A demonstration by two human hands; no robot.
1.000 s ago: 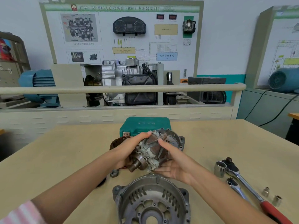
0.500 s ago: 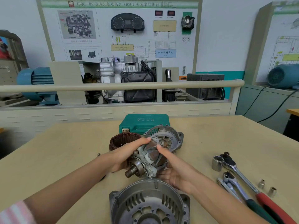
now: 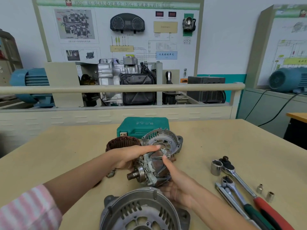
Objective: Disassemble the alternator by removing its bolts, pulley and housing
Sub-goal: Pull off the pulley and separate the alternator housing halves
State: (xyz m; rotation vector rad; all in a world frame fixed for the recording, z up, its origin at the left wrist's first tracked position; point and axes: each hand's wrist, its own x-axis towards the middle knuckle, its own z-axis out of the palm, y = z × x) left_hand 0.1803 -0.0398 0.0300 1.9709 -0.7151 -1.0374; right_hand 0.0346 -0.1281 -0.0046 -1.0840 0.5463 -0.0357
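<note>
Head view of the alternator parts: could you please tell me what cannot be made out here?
- Front housing: its lower part is cut off by the bottom edge of the head view.
- Rotor: its far side and underside are hidden by the left hand and right hand holding it.
- Stator: its near side is covered by the left hand.
- Ratchet handles: their ends run off the bottom edge.
- Small sockets: too small to read sizes.

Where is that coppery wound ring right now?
The stator ring sits on the table, left of centre, just behind the left hand and beside the rear housing.
</note>
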